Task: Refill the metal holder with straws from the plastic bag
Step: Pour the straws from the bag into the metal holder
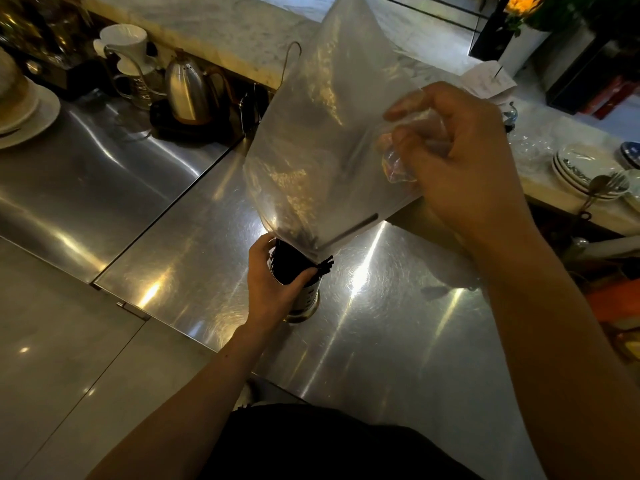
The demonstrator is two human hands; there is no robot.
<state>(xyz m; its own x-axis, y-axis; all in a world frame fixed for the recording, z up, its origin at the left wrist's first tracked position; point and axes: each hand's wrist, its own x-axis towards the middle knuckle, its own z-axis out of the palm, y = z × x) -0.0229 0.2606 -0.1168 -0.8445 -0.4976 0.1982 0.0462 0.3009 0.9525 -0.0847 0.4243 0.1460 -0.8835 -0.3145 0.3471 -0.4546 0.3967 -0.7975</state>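
A clear plastic bag (pixel 322 133) hangs upside down over the steel counter, its mouth down at the metal holder (pixel 306 299). My right hand (pixel 460 168) grips the bag's upper corner, fingers curled into the plastic. My left hand (pixel 273 282) wraps around the holder's rim and the bag's mouth. Black straws (pixel 323 266) stick out where the bag meets the holder, and one black straw lies loose inside the bag. The holder's inside is hidden by my hand and the bag.
A steel counter (pixel 398 323) spans the view. A gooseneck kettle (pixel 188 91) and a white dripper (pixel 126 43) stand at the back left, white plates (pixel 24 112) at far left. Stacked dishes (pixel 585 171) with a fork sit at right on a marble ledge.
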